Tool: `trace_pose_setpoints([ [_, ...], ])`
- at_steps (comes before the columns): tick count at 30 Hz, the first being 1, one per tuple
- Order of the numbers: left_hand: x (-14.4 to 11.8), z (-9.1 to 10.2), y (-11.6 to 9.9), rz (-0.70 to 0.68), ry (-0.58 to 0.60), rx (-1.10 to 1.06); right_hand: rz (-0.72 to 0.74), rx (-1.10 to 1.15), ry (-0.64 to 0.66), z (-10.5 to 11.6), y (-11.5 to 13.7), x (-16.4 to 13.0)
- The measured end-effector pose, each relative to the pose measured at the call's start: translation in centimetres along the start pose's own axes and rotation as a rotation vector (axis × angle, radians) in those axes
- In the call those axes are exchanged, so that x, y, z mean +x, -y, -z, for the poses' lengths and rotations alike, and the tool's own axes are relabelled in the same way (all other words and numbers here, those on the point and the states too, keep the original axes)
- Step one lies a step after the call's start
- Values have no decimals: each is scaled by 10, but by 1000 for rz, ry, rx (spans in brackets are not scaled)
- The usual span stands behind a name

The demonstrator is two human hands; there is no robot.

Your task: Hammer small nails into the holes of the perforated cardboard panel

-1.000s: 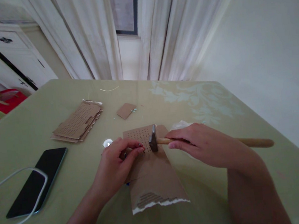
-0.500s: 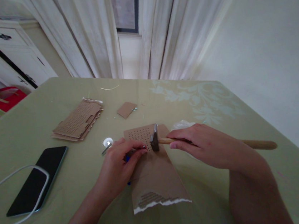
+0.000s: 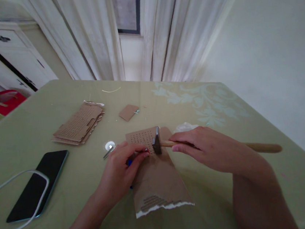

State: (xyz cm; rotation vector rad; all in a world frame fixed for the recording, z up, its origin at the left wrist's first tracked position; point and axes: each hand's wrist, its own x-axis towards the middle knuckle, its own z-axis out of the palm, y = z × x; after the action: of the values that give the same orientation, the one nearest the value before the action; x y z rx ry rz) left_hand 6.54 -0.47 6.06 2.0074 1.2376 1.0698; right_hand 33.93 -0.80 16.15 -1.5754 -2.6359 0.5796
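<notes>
My right hand (image 3: 200,144) is closed round the wooden handle of a hammer (image 3: 157,142), whose dark metal head is over the cardboard close to my left fingertips. Thumb and forefinger of my left hand (image 3: 126,161) pinch a tiny thing with a small shiny top, perhaps a nail; most of it is hidden by the fingers. Under both lies a piece of brown cardboard (image 3: 157,183), with rows of small holes at its far end and a torn near edge. Something blue (image 3: 129,162) shows partly behind my left hand.
Stacked perforated cardboard pieces (image 3: 79,123) lie at the far left, with a small cardboard square (image 3: 128,112) beside them. A black phone (image 3: 39,186) with a white cable (image 3: 47,183) over it is at left. Tweezers-like metal (image 3: 108,153) and clear plastic (image 3: 185,127) lie nearby.
Almost nothing differs. The whole view has shifted very slightly; both hands, the hammer and the cardboard keep their places relative to each other.
</notes>
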Motion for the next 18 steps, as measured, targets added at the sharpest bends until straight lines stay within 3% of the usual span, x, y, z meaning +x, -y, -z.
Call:
trace_pose_setpoints([
  [11, -3, -1, 2, -38, 3, -12, -2, 5, -77, 4, 4, 0],
  [16, -4, -2, 2, -50, 4, 2, 26, 266, -288, 16, 13, -4],
  [18, -4, -3, 2, -65, 10, 7, 41, 326, -279, 17, 15, -5],
])
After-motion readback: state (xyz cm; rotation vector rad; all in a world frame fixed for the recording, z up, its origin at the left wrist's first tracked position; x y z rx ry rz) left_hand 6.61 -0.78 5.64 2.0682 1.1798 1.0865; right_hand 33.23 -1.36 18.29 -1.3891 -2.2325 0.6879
